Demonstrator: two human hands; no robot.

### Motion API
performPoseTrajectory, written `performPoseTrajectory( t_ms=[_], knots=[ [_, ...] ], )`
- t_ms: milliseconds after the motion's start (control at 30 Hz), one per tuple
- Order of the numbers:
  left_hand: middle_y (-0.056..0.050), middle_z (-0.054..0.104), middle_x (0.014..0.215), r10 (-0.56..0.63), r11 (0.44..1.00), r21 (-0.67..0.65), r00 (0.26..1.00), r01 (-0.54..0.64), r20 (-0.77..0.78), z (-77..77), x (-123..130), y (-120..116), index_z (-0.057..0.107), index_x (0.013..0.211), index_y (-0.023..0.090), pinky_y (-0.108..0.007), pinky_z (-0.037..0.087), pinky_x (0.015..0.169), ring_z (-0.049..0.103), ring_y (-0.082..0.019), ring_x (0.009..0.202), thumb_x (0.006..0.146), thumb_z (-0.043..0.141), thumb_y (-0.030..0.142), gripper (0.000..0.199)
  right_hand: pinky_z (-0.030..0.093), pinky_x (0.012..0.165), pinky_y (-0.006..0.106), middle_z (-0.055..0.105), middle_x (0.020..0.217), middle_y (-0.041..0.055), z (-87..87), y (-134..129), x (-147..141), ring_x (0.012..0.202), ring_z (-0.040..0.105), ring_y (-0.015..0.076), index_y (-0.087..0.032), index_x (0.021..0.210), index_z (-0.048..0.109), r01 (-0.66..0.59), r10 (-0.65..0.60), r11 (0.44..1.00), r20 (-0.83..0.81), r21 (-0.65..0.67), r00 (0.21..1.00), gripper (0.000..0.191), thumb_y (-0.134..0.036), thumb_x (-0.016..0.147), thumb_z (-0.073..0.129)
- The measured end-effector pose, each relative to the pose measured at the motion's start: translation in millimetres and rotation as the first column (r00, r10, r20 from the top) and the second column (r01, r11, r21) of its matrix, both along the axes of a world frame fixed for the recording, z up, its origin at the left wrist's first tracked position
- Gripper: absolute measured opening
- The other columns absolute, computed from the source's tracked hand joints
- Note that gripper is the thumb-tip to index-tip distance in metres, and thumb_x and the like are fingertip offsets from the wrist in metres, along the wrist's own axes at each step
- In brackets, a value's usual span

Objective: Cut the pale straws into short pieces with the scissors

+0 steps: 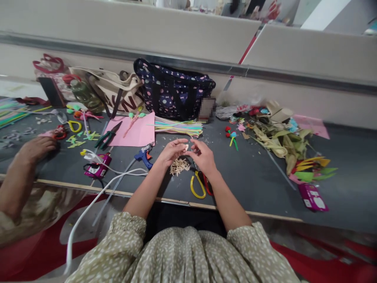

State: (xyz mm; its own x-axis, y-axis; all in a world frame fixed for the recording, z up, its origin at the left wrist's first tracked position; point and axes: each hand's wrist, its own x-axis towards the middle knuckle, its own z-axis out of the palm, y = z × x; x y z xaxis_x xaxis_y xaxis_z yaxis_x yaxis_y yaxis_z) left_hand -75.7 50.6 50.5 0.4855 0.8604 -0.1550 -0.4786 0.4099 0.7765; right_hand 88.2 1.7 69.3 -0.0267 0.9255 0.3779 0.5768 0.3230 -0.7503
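My left hand [174,151] pinches a small cream-coloured piece [186,147] between thumb and fingertips above the table. My right hand [204,155] comes close from the other side, its thumb reaching toward the same piece and its fingers curled together. Whatever lies between the right fingertips is too small to make out. Just below the hands is a pile of small pale cut pieces [179,167]. Scissors with yellow and red handles [198,186] lie beside the pile, partly hidden under my right forearm. A blue glue gun [144,156] rests left of my left hand.
Behind my hands lie a bundle of pastel pipe cleaners [178,126], a pink sheet [141,135] and a dark patterned bag [176,92]. Pliers [108,135] and a purple power box [98,166] sit leftward. Another person's hand [38,149] works far left. Dried husks [272,141] lie right.
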Motion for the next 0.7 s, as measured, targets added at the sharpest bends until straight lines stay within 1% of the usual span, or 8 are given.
performPoseTrajectory(
  t_ms=[67, 133, 267, 367, 433, 500, 567, 700],
  knots=[
    [-0.003, 0.070, 0.080, 0.002, 1.000, -0.008, 1.000, -0.002, -0.010, -1.7, 1.1, 1.0, 0.067, 0.102, 0.014, -0.022, 0.051, 0.066, 0.064, -0.010, 0.066, 0.061, 0.082, 0.022, 0.044, 0.048, 0.074, 0.029, 0.062, 0.089, 0.0024, -2.8, 4.8, -3.0, 0.078, 0.058, 0.0147, -0.024, 0.109, 0.064, -0.023, 0.022, 0.999, 0.015, 0.035, 1.000, 0.030, -0.041, 0.083, 0.060],
    [-0.004, 0.070, 0.078, 0.005, 1.000, -0.023, 0.999, -0.005, -0.032, -3.9, 2.3, 2.9, 0.067, 0.102, 0.013, -0.023, 0.052, 0.065, 0.064, -0.010, 0.065, 0.060, 0.082, 0.023, 0.046, 0.047, 0.077, 0.028, 0.063, 0.085, 0.0021, -4.7, 6.3, -4.6, 0.081, 0.058, 0.0144, -0.024, 0.095, 0.067, -0.038, 0.034, 0.997, 0.049, 0.074, 0.998, 0.019, -0.036, 0.087, 0.055],
    [-0.003, 0.069, 0.072, 0.011, 1.000, 0.002, 0.993, -0.011, -0.114, -9.2, 4.5, 7.0, 0.068, 0.099, 0.012, -0.024, 0.053, 0.065, 0.063, -0.010, 0.061, 0.060, 0.082, 0.026, 0.044, 0.045, 0.077, 0.026, 0.063, 0.082, 0.0029, -8.3, 10.7, -1.7, 0.081, 0.058, 0.0140, -0.023, 0.086, 0.067, -0.055, 0.040, 0.993, 0.148, 0.101, 0.988, 0.023, -0.034, 0.091, 0.048],
    [-0.008, 0.071, 0.088, 0.054, 0.995, 0.094, 0.980, -0.036, -0.194, -16.3, 3.2, 10.6, 0.068, 0.098, 0.013, -0.027, 0.053, 0.066, 0.065, -0.013, 0.069, 0.063, 0.080, 0.034, 0.042, 0.044, 0.075, 0.026, 0.063, 0.080, 0.0034, -11.4, 23.3, 16.0, 0.079, 0.057, 0.0145, -0.022, 0.085, 0.067, -0.020, -0.003, 0.994, 0.213, 0.107, 0.977, 0.025, -0.037, 0.091, 0.048],
    [-0.008, 0.070, 0.091, 0.182, 0.976, 0.159, 0.957, -0.147, -0.227, -23.1, -0.3, 14.1, 0.068, 0.097, 0.014, -0.026, 0.053, 0.065, 0.064, -0.013, 0.070, 0.064, 0.078, 0.036, 0.041, 0.043, 0.073, 0.026, 0.064, 0.081, 0.0034, -13.0, 37.2, 42.0, 0.077, 0.057, 0.0141, -0.021, 0.083, 0.067, 0.063, -0.086, 0.991, 0.204, 0.116, 0.975, 0.027, -0.041, 0.090, 0.048],
    [-0.007, 0.069, 0.089, 0.300, 0.946, 0.199, 0.925, -0.257, -0.232, -30.4, -4.8, 18.4, 0.068, 0.098, 0.015, -0.024, 0.051, 0.063, 0.062, -0.012, 0.070, 0.065, 0.077, 0.036, 0.040, 0.043, 0.071, 0.026, 0.064, 0.080, 0.0032, -13.9, 54.3, 79.6, 0.074, 0.057, 0.0140, -0.020, 0.081, 0.066, 0.228, -0.243, 0.968, 0.171, 0.106, 0.955, 0.031, -0.045, 0.088, 0.048],
    [-0.005, 0.068, 0.084, 0.403, 0.906, 0.235, 0.888, -0.352, -0.223, -36.4, -8.6, 22.1, 0.069, 0.096, 0.015, -0.021, 0.048, 0.061, 0.059, -0.010, 0.067, 0.066, 0.076, 0.034, 0.036, 0.043, 0.069, 0.026, 0.065, 0.078, 0.0027, -14.4, 73.2, 124.3, 0.069, 0.056, 0.0138, -0.019, 0.080, 0.066, 0.408, -0.413, 0.911, 0.182, 0.063, 0.892, 0.036, -0.050, 0.085, 0.049],
    [-0.001, 0.064, 0.074, 0.541, 0.833, 0.271, 0.813, -0.482, -0.218, -40.9, -10.2, 24.8, 0.070, 0.090, 0.016, -0.018, 0.043, 0.056, 0.053, -0.006, 0.058, 0.068, 0.075, 0.031, 0.027, 0.041, 0.063, 0.028, 0.064, 0.069, 0.0051, -16.5, 113.0, 208.3, 0.061, 0.053, 0.0151, -0.014, 0.077, 0.067, 0.565, -0.555, 0.824, 0.237, 0.027, 0.798, 0.042, -0.050, 0.082, 0.046]
  ],
)
